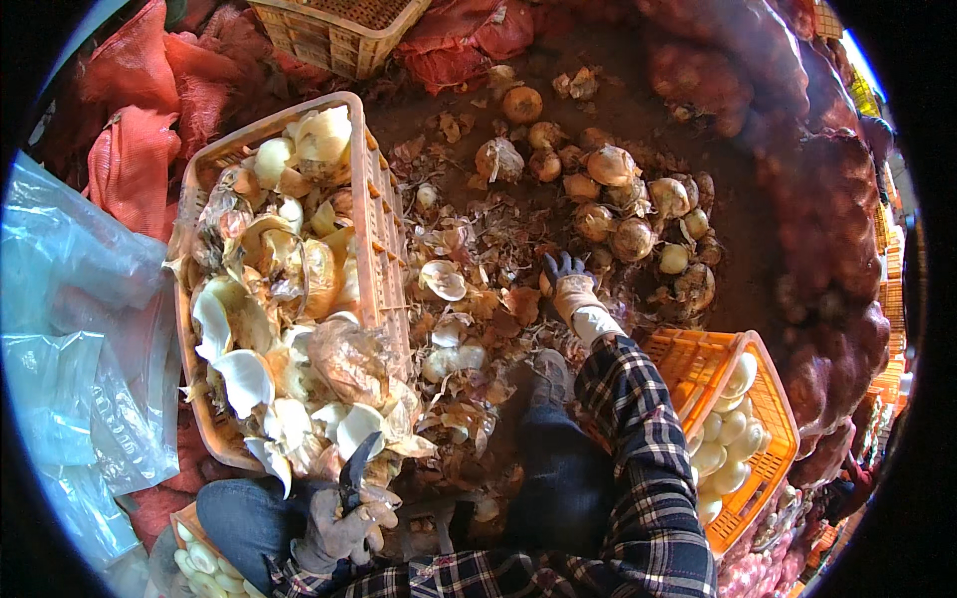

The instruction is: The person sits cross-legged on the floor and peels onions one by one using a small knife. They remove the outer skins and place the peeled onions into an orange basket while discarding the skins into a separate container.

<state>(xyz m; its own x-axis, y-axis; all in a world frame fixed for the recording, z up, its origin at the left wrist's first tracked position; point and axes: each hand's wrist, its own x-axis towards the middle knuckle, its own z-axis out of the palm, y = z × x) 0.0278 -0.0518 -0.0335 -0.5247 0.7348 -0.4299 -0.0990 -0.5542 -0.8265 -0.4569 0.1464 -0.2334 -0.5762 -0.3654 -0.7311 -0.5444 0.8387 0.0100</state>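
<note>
My left hand (344, 527), in a soiled work glove, grips a knife with a dark curved blade (359, 467) pointing up, just below a crate (364, 224) heaped with onion skins and peelings. On the right, my right hand (572, 284), in a glove with bluish fingers, reaches down to the floor. It touches or nearly touches an onion partly hidden at its fingertips; whether it holds the onion, I cannot tell. Beyond it lies a pile of unpeeled onions (633, 239). Loose skins (521, 305) cover the floor between the hand and the crate.
An orange crate of peeled onions (774, 418) stands at right, by my sleeve. Another container of peeled onions (205, 564) is at lower left. Full red mesh sacks (830, 224) line the right side. Clear plastic bags (82, 299) lie at left; a crate (329, 37) stands at the top.
</note>
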